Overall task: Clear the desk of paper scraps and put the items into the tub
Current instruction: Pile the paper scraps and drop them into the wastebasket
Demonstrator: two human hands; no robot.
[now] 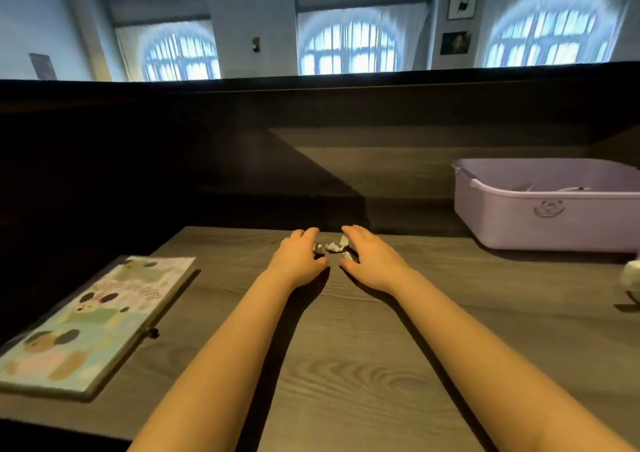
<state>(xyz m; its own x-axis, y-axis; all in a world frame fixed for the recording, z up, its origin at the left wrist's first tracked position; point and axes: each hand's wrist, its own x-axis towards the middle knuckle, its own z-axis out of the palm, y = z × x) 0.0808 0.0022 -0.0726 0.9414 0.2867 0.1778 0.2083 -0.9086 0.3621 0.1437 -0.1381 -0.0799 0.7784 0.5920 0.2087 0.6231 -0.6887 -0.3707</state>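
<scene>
A small heap of crumpled paper scraps (333, 246) lies on the grey wooden desk (346, 347) near its far edge. My left hand (298, 257) rests flat on the desk just left of the scraps, fingers curved around them. My right hand (370, 259) lies on the other side, cupped toward the heap, its fingertips touching the paper. Both hands enclose the scraps without lifting them. A lilac plastic tub (540, 223) stands at the right rear of the desk with a few pale items inside.
A flat board with pastel cartoon animals (93, 320) lies at the desk's left edge. A white crumpled object (631, 275) sits at the right border. A dark raised shelf and partition wall run behind the desk.
</scene>
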